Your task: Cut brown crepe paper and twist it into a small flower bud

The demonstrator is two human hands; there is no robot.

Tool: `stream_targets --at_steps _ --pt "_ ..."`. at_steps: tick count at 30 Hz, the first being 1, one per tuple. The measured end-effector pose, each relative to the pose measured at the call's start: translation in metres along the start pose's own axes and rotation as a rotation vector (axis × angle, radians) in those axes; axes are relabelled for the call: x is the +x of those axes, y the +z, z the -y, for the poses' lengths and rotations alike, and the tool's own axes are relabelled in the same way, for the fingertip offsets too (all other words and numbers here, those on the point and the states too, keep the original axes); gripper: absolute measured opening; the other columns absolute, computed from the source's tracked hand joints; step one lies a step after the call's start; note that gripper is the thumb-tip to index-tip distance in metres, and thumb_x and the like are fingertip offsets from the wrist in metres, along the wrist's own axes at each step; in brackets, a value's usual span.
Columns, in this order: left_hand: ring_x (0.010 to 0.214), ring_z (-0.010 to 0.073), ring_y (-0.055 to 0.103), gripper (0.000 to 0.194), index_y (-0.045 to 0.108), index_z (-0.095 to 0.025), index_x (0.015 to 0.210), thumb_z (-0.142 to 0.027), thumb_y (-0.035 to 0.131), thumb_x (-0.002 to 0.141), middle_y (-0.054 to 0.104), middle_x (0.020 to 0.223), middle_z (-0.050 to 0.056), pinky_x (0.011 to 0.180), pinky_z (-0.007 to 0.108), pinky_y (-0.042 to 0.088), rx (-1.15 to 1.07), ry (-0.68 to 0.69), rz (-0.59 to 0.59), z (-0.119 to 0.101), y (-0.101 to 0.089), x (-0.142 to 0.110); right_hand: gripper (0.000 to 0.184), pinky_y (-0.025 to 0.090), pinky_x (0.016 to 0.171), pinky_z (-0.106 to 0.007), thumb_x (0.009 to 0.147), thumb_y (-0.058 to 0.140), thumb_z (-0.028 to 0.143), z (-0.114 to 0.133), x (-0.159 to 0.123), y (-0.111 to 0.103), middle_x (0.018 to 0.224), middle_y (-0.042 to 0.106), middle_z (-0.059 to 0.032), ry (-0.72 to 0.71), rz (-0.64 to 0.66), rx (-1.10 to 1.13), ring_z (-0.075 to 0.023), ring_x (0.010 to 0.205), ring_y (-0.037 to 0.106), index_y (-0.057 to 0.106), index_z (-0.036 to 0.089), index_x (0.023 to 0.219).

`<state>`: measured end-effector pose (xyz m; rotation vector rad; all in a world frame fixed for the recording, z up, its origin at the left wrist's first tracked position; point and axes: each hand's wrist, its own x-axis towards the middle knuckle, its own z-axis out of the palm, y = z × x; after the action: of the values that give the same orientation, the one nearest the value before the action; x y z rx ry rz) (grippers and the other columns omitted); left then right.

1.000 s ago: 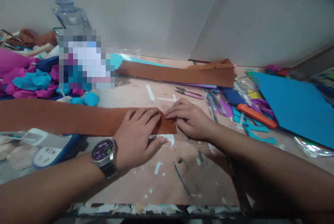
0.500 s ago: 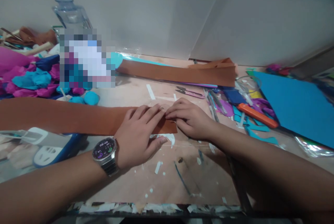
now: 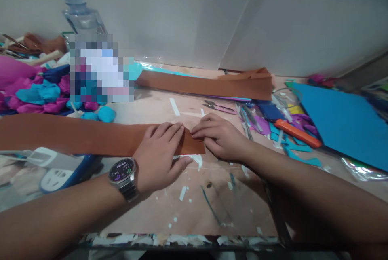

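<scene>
A long brown strip (image 3: 91, 135), which looks like crepe paper, stretches from the left edge to the middle of the table. My left hand (image 3: 160, 155), with a watch (image 3: 123, 170) on its wrist, lies flat across the strip near its right end, thumb spread toward me. At that end, the fingertips of my right hand (image 3: 222, 136) are pressed together on the strip's far edge, where a small fold shows. Part of the strip is hidden under my left palm. A torn white scrap (image 3: 197, 161) lies by the strip's near edge.
Behind lies a second brown strip (image 3: 206, 85), with small pink-handled snips (image 3: 220, 107) before it. An orange cutter (image 3: 298, 134) and a blue sheet (image 3: 345, 122) are at the right. A power strip (image 3: 57, 177), crumpled coloured paper (image 3: 39, 90) and a bottle (image 3: 83, 17) stand left.
My left fingers have drawn back slightly to the left, away from my right fingertips, baring more of the strip's end. My right hand stays almost in place.
</scene>
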<state>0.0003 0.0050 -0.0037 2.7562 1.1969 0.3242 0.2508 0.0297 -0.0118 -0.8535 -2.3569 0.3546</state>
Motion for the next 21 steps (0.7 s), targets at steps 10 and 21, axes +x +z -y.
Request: stream_targets --at_steps 10,21 --pt "0.148 0.0375 0.037 0.077 0.037 -0.016 0.161 -0.062 0.048 0.100 0.042 0.168 0.009 0.114 0.058 0.031 -0.012 0.024 -0.017 0.0011 -0.0006 0.0000 0.041 0.061 0.096 -0.047 0.083 0.052 0.000 -0.0015 -0.0016 0.0007 0.113 0.082 -0.0043 -0.005 0.026 0.005 -0.0263 0.105 0.064 0.080 0.019 0.105" --pt "0.149 0.0407 0.038 0.076 0.043 -0.019 0.159 -0.065 0.048 0.099 0.049 0.164 0.007 0.114 0.062 0.030 -0.025 0.009 0.013 0.0012 -0.0012 0.0008 0.032 0.059 0.087 -0.043 0.081 0.053 -0.002 0.0002 0.0001 -0.0021 0.093 0.080 -0.0050 -0.030 0.009 0.045 -0.0246 0.095 0.062 0.076 0.020 0.085"
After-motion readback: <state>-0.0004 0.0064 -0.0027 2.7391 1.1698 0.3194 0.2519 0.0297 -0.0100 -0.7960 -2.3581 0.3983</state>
